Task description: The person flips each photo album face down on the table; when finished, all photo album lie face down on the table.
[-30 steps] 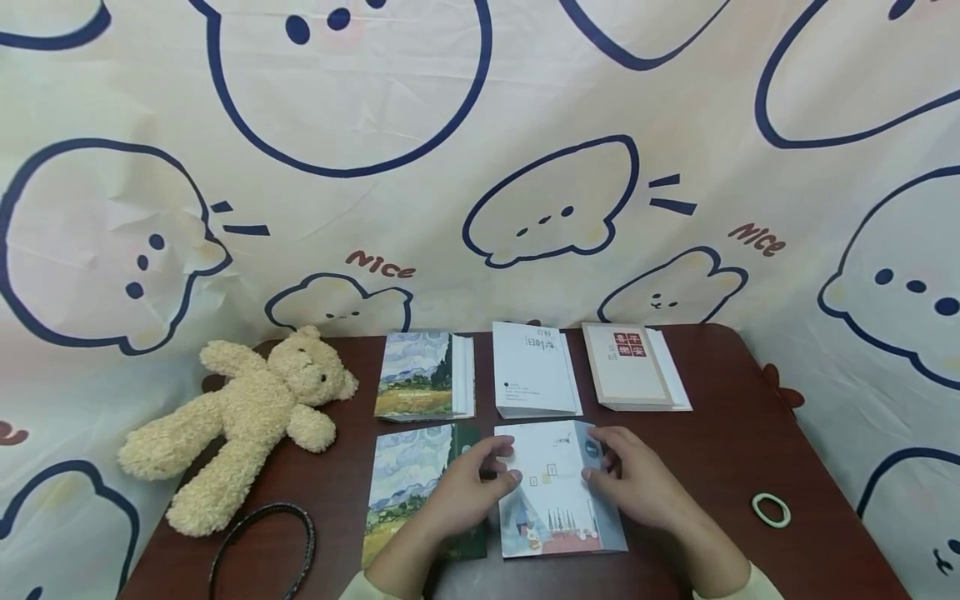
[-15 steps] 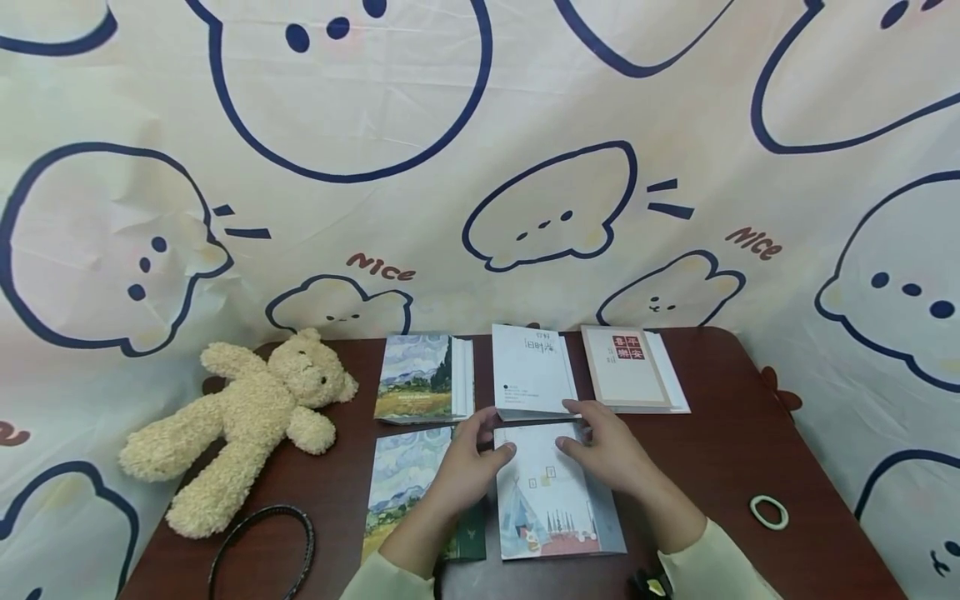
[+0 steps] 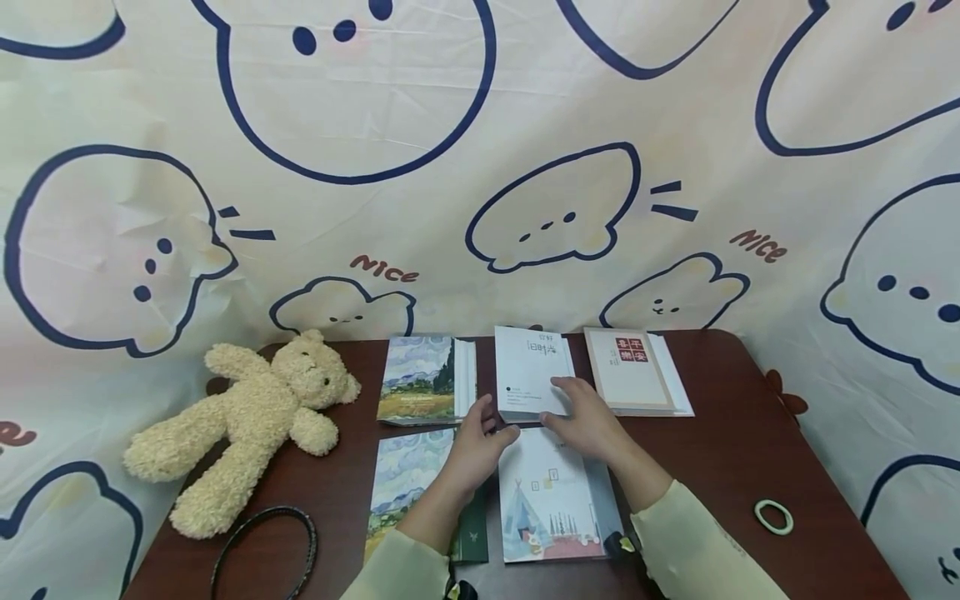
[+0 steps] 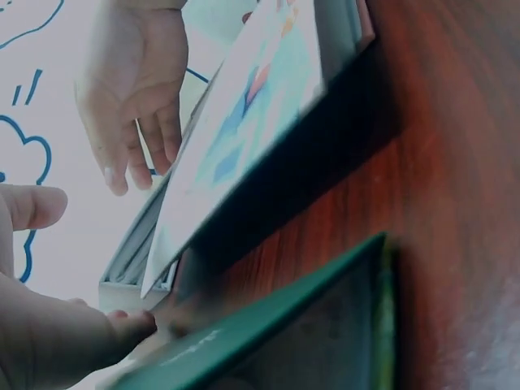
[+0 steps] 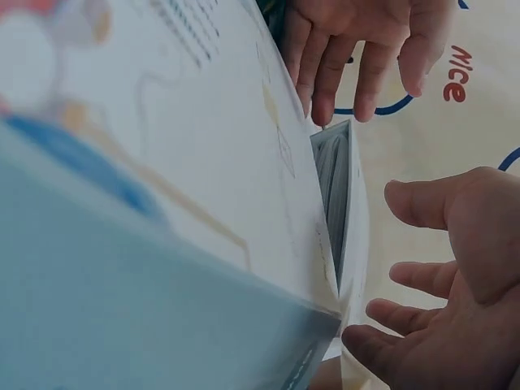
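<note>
The L hand [image 3: 472, 454] has a wide grip, w/ fingers apart, and the R hand [image 3: 588, 419] also; nothing is held. Both are nr the front edge of the white bk [image 3: 531, 365], which lies on the tabletop [image 3: 705, 492] behind the tent-cover bk [image 3: 551, 500]. Whether they touch it, I cannot tell.

See dark red-brown table [image 3: 712, 467], wood-grained. Carries plush bear [image 3: 247, 425], lying at left; nearer, black hoop [image 3: 314, 546], perhaps headband, cut off by frame; at right, pale green ring [image 3: 789, 520]. Holds landscape book [image 3: 417, 379], white book [image 3: 528, 379], cream book [image 3: 628, 375] in back row; green-edged book [image 3: 405, 475], tent-print book [image 3: 551, 512] in front.
</note>
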### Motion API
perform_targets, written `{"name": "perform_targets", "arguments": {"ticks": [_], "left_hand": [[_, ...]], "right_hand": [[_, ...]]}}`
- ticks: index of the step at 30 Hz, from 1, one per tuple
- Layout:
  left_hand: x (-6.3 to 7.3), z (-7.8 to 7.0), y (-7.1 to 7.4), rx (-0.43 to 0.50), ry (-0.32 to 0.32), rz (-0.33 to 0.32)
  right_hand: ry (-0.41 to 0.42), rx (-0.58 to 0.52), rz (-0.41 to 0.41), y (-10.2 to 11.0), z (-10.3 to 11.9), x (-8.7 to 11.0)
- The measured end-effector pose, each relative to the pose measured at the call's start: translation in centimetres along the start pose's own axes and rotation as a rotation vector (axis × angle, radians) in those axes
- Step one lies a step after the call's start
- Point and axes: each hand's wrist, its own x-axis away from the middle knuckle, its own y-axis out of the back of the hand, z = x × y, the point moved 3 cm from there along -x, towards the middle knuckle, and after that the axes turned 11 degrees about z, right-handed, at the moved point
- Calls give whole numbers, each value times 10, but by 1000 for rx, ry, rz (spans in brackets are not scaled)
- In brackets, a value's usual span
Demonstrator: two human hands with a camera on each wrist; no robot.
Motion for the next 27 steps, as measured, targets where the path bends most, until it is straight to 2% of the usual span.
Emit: {"name": "perform_targets", "arguments": {"ticks": [10,17,22,27], "left_hand": [[-16,4,0,9,14,12],[-25,4,-3,-3,24,11],[-28,4,-2,40,13,10],[-30,5,1,110,5,23]], "right_hand": [[-16,17,46,0,-4,-15],[-26,68,56,-3,-4,-25],[-32,112,56,-6,-1,-30],[-51,106,74,-7,3,-34]]}}
